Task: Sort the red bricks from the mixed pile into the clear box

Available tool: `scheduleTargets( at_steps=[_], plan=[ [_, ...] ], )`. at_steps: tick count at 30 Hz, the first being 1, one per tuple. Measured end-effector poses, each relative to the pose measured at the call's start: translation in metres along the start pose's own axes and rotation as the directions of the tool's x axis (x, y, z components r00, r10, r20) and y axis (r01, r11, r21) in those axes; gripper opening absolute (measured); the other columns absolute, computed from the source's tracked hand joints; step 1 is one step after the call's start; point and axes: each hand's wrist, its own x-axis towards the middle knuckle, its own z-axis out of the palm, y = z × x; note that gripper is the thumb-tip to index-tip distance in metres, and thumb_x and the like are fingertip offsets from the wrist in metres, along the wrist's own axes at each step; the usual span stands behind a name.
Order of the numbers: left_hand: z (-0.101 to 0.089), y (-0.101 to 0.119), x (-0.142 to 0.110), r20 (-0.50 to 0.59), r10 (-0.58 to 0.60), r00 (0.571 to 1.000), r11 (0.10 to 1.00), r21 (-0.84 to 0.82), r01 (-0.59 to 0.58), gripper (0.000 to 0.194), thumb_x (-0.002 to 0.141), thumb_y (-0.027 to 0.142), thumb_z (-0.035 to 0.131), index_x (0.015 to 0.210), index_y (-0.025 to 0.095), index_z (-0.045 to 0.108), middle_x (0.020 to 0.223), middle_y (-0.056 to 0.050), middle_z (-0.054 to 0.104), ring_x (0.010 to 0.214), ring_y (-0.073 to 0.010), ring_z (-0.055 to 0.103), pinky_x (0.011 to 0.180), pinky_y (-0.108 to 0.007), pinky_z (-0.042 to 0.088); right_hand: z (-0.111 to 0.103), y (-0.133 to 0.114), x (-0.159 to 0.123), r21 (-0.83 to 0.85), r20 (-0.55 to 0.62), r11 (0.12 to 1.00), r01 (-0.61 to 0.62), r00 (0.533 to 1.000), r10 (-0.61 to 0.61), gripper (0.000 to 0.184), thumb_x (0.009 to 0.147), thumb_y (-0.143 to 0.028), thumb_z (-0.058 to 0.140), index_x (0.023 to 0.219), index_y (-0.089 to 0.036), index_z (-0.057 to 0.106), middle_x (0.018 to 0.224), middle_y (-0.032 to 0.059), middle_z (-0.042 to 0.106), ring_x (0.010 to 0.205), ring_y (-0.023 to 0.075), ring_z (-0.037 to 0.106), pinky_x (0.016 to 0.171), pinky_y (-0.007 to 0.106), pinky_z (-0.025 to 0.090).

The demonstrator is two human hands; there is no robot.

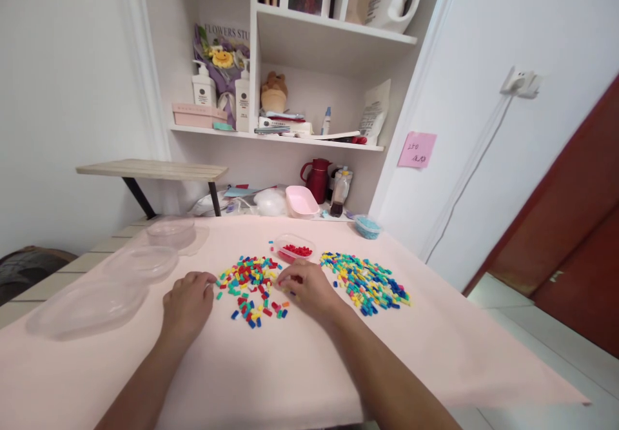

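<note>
Left of the frame's centre, our left hand (pixel 186 298) is loosely curled beside a pile of coloured blocks (pixel 251 275); our right hand (pixel 309 283) bends its fingers together at the pile's right edge. We cannot tell whether either holds one. Just beyond, mid-frame, sits a tub (pixel 286 257) of red blocks (pixel 298 250).

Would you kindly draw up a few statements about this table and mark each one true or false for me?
1. The right hand is at the left pile. True.
2. The left hand is inside the blue-filled tub. False: the left hand is at the left pile's left edge.
3. The clear container behind the left pile holds red pieces. True.
4. The pink note lies on the table. False: the pink note is on the wall.
5. The dark red jug stands upright. True.
</note>
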Motion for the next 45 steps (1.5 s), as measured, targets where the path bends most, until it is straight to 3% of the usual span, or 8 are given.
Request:
scheduleTargets(
  at_steps=[5, 8, 13, 18, 24, 32, 39, 45],
  plan=[
    [-0.001, 0.0, 0.0, 0.009, 0.008, 1.0, 1.0, -0.009, -0.008, 0.037, 0.093, 0.025, 0.033, 0.107, 0.026, 0.068, 0.126, -0.007, 0.066, 0.115, -0.0273, 0.057, 0.097, -0.047, 0.043, -0.019, 0.014, 0.012, 0.249, -0.366, 0.962, -0.112, 0.909, 0.2, 0.036, 0.088, -0.039, 0.056, 0.117, -0.021, 0.07, 0.095, 0.0046, 0.071, 0.068, 0.0162, 0.062, 0.065, 0.029, 0.05],
    [-0.002, 0.0, 0.0, 0.013, 0.004, 1.0, 1.0, -0.013, -0.004, 0.037, 0.093, 0.025, 0.033, 0.106, 0.026, 0.068, 0.126, -0.008, 0.066, 0.115, -0.0279, 0.056, 0.097, -0.048, 0.042, -0.029, 0.023, 0.014, 0.355, -0.376, 0.929, -0.107, 0.893, 0.247, 0.052, 0.087, -0.042, 0.056, 0.134, -0.021, 0.057, 0.104, 0.0064, 0.07, 0.071, 0.0164, 0.065, 0.064, 0.028, 0.05],
    [-0.002, 0.001, -0.001, 0.007, 0.007, 1.0, 1.0, -0.016, -0.007, 0.035, 0.091, 0.025, 0.036, 0.106, 0.027, 0.068, 0.125, -0.007, 0.067, 0.114, -0.0271, 0.057, 0.096, -0.046, 0.042, -0.034, 0.019, 0.008, 0.395, -0.412, 0.914, -0.092, 0.872, 0.266, 0.043, 0.089, -0.043, 0.053, 0.123, -0.018, 0.063, 0.081, 0.0021, 0.067, 0.06, 0.015, 0.061, 0.059, 0.028, 0.048],
    [-0.001, 0.001, -0.002, 0.009, 0.01, 1.0, 1.0, -0.011, -0.01, 0.037, 0.092, 0.025, 0.034, 0.107, 0.027, 0.068, 0.126, -0.006, 0.066, 0.116, -0.0266, 0.057, 0.097, -0.044, 0.042, -0.024, -0.001, 0.001, 0.246, -0.084, 0.969, -0.025, 0.995, 0.047, 0.02, 0.087, -0.037, 0.063, 0.09, -0.02, 0.074, 0.078, 0.002, 0.069, 0.065, 0.0149, 0.059, 0.063, 0.027, 0.046],
    [0.0, 0.0, -0.001, 0.02, 0.005, 1.0, 1.0, -0.007, -0.005, 0.038, 0.093, 0.026, 0.032, 0.108, 0.027, 0.067, 0.126, -0.006, 0.066, 0.118, -0.0279, 0.056, 0.099, -0.045, 0.041, -0.009, -0.012, -0.006, 0.024, 0.288, 0.98, 0.196, 0.938, -0.195, 0.024, 0.071, -0.039, 0.085, 0.088, -0.024, 0.075, 0.094, 0.0029, 0.07, 0.094, 0.0198, 0.062, 0.086, 0.031, 0.045],
    [-0.001, 0.0, -0.002, 0.017, 0.007, 1.0, 1.0, -0.005, -0.007, 0.037, 0.092, 0.026, 0.034, 0.106, 0.028, 0.068, 0.126, -0.006, 0.066, 0.118, -0.0274, 0.056, 0.098, -0.044, 0.041, -0.012, -0.009, -0.008, -0.215, 0.319, 0.944, 0.249, 0.932, -0.173, 0.02, 0.071, -0.007, 0.063, 0.081, -0.023, 0.069, 0.081, -0.0004, 0.068, 0.084, 0.0176, 0.059, 0.082, 0.029, 0.039],
    [-0.001, 0.001, -0.001, 0.016, 0.006, 1.0, 1.0, -0.01, -0.006, 0.036, 0.092, 0.026, 0.034, 0.105, 0.028, 0.068, 0.125, -0.005, 0.067, 0.117, -0.0269, 0.057, 0.099, -0.044, 0.041, -0.017, -0.005, -0.006, -0.183, 0.173, 0.97, 0.16, 0.977, -0.128, 0.024, 0.076, -0.007, 0.06, 0.086, -0.024, 0.074, 0.09, 0.0031, 0.073, 0.089, 0.0204, 0.063, 0.087, 0.033, 0.043],
    [-0.001, 0.0, -0.002, 0.022, 0.004, 1.0, 1.0, -0.013, -0.004, 0.038, 0.093, 0.026, 0.032, 0.108, 0.027, 0.068, 0.126, -0.006, 0.066, 0.118, -0.0276, 0.056, 0.1, -0.045, 0.04, -0.007, -0.015, -0.007, -0.107, 0.287, 0.962, 0.253, 0.934, -0.213, 0.012, 0.079, -0.016, 0.071, 0.084, -0.025, 0.077, 0.088, 0.0019, 0.075, 0.089, 0.0191, 0.064, 0.09, 0.032, 0.043]
  ],
)
